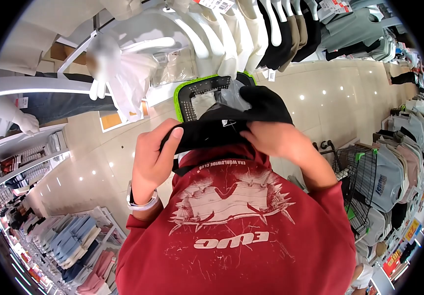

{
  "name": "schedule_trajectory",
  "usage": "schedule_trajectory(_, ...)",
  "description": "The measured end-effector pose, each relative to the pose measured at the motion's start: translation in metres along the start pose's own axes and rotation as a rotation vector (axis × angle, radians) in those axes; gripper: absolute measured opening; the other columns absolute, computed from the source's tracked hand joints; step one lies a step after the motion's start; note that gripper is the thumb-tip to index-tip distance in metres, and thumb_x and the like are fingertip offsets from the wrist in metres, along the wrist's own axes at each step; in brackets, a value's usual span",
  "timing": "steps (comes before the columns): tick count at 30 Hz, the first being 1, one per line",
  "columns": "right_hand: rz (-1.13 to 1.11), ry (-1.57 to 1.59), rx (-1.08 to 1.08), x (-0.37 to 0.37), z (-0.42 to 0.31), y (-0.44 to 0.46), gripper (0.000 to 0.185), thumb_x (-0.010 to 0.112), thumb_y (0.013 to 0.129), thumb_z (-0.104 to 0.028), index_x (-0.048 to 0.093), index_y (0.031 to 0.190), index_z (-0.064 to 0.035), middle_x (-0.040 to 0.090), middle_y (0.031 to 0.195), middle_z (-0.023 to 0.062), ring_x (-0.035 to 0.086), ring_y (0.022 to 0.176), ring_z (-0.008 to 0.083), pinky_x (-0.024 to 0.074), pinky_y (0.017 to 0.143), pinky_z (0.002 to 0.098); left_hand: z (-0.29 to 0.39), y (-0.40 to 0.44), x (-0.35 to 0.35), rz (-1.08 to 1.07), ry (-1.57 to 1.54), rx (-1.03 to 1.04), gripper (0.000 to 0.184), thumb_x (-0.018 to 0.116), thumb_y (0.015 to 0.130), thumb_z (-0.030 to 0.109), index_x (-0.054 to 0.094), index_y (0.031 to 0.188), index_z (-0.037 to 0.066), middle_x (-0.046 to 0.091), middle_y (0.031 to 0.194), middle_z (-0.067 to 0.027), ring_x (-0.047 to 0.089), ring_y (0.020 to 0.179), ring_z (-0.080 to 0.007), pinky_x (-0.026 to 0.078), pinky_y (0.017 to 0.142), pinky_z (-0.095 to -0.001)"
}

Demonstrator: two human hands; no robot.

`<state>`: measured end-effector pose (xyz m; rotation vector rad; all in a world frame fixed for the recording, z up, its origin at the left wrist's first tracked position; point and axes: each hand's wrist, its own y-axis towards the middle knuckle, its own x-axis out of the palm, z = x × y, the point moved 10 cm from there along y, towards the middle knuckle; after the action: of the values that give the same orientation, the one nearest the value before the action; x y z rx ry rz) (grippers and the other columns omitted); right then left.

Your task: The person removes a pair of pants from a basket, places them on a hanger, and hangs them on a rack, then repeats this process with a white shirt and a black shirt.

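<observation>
A black garment [197,132] stretches between my two hands in front of my chest, with a small white label [229,123] near its upper middle. My left hand [155,155] grips its left end, thumb on the near side. My right hand [278,140] is closed on the right part, its fingertips partly hidden in the cloth. More black fabric bunches up beyond the right hand. Just past the garment stands a black basket with a green rim [177,101], partly covered by it. Clear plastic wrapping [235,96] shows in the basket.
Tops on white hangers [199,44] hang on a rail ahead. To the left are a white display shelf [40,93] and a mannequin hand [27,123]. A black wire cart [362,182] stands at right beside hanging clothes [389,172]. Folded clothes [72,241] lie at lower left.
</observation>
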<state>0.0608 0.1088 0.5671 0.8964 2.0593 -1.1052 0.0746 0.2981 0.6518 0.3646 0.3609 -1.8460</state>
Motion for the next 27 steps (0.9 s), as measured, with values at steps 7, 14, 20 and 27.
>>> schedule_trajectory(7, 0.432, 0.154, 0.216, -0.073, 0.037, -0.021, 0.034, 0.072, 0.073, -0.023, 0.054, 0.095, -0.0053, 0.060, 0.065, 0.0147, 0.060, 0.065, 0.0391, 0.0477, 0.058, 0.0438, 0.030, 0.007, 0.024, -0.144, 0.006, 0.165, 0.007, 0.053, 0.086, 0.007, 0.058, 0.085, 0.002, 0.046, 0.056, -0.0113, 0.045, 0.048, -0.0299, 0.036, 0.047, -0.0333)
schedule_trajectory(14, 0.545, 0.184, -0.163, -0.028, 0.075, 0.029, 0.037, 0.064, 0.069, -0.007, 0.056, 0.104, -0.0072, 0.063, 0.079, 0.0126, 0.060, 0.080, 0.0382, 0.0484, 0.073, 0.0436, 0.040, 0.021, 0.061, -0.306, 0.021, 0.191, 0.006, 0.059, 0.083, 0.007, 0.057, 0.084, 0.001, 0.050, 0.063, -0.0165, 0.050, 0.056, -0.0357, 0.038, 0.049, -0.0377)
schedule_trajectory(20, 0.510, 0.249, -0.065, -0.077, 0.113, 0.023, 0.014, 0.051, 0.066, 0.002, 0.063, 0.072, 0.0001, 0.060, 0.069, 0.0155, 0.060, 0.067, 0.0362, 0.0489, 0.061, 0.0395, -0.006, 0.050, 0.041, -0.116, 0.240, 0.019, 0.008, 0.063, 0.078, 0.007, 0.058, 0.083, 0.002, 0.053, 0.061, -0.0154, 0.053, 0.053, -0.0323, 0.041, 0.050, -0.0349)
schedule_trajectory(27, 0.832, 0.458, -0.128, -0.132, 0.116, -0.015, 0.010, 0.050, 0.067, 0.003, 0.059, 0.071, 0.0019, 0.054, 0.057, 0.0126, 0.052, 0.048, 0.0210, 0.0413, 0.049, 0.0292, -0.043, 0.072, 0.005, 0.347, 0.260, 0.108, 0.017, 0.050, 0.065, -0.002, 0.058, 0.080, 0.000, 0.057, 0.069, -0.0135, 0.055, 0.060, -0.0252, 0.045, 0.061, -0.0280)
